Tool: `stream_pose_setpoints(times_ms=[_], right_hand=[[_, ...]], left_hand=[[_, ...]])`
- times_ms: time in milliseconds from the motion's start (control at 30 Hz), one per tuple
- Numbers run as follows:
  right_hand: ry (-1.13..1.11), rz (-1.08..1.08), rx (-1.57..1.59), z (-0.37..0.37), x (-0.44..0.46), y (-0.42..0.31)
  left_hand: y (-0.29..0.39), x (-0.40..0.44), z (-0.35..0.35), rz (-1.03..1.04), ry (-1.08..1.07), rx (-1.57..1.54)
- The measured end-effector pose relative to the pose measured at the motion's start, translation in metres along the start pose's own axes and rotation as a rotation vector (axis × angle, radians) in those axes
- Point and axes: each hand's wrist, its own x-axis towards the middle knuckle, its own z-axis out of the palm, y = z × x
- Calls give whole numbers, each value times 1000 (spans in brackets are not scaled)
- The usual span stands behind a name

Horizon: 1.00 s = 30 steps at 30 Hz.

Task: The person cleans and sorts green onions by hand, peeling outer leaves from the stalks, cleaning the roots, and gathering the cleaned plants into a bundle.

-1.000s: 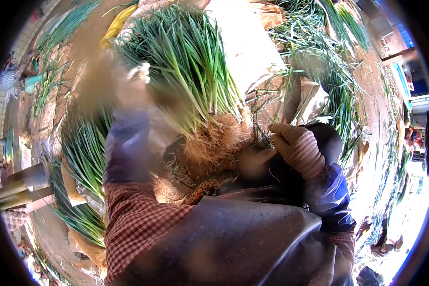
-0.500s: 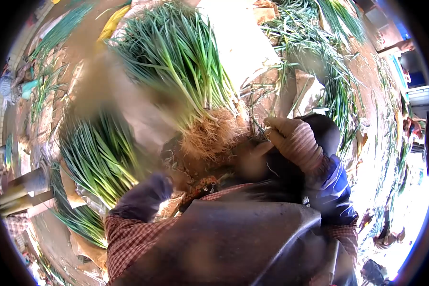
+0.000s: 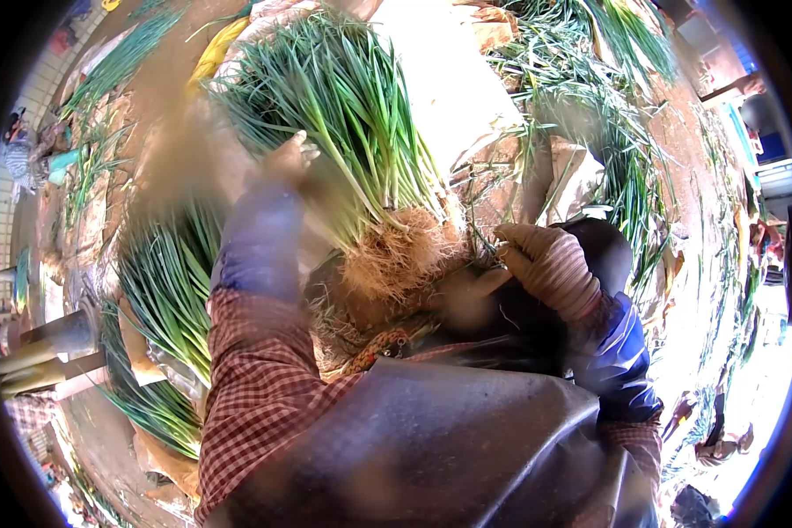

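A large bundle of green onions [image 3: 374, 132] lies in front of me, its tangled brown roots [image 3: 394, 255] pointing toward my body. My left hand [image 3: 295, 158] is stretched out beside the left side of this bundle. Its fingertips look apart and nothing shows in them, though a smudge on the lens blurs the hand. My right hand [image 3: 544, 264], in a beige glove, is curled closed to the right of the roots, above my dark-covered knee [image 3: 603, 246]. Whatever lies inside its fingers is hidden.
More green onions [image 3: 172, 290] lie at my left. Loose green leaves [image 3: 581, 106] are strewn at the far right, near a brightly lit white sheet [image 3: 449, 79]. A dark apron [image 3: 431, 440] covers my lap. Other people's legs [image 3: 53, 352] are at the left edge.
My left hand has moved forward from near my lap to the left side of the onion bundle. My right hand stays almost where it was, still closed.
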Motion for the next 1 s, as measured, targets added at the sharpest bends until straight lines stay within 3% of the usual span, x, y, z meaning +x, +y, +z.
stream_pose_setpoints(times_ms=[100, 167, 200, 300, 333, 400, 567, 667, 800, 833, 900, 967, 1000], right_hand=[[7, -29, -60, 0, 0, 2], [4, -24, -42, -1, 0, 3], [-4, -27, -27, -1, 0, 4], [57, -55, 6, 3, 0, 4], [56, -56, 6, 3, 0, 4], [-2, -56, -3, 1, 1, 4], [51, -108, 6, 4, 2, 7], [53, -131, -20, 3, 2, 8], [39, -117, -23, 4, 1, 8], [36, -113, -20, 3, 0, 8], [67, -142, 0, 3, 0, 9], [11, -103, 47, 2, 2, 9], [-44, -66, 86, 2, 3, 10]], left_hand=[[-10, 31, 8, -154, -30, 18], [-28, 52, 9, -79, -22, -64], [-35, 56, 8, 95, -58, -13], [-44, 75, 7, 204, -33, -72], [-58, 109, -5, 340, -11, 145], [-1, 18, 39, -86, 295, -142], [-29, 60, 33, 64, 252, -481], [-42, 55, 35, 131, 79, -606], [-9, -16, 71, 102, 306, -675], [-7, -40, 74, 232, 233, -624], [6, -108, 84, 304, 40, -371], [-4, -184, 103, 355, -61, 82], [-38, -168, 96, 406, -236, 371]])
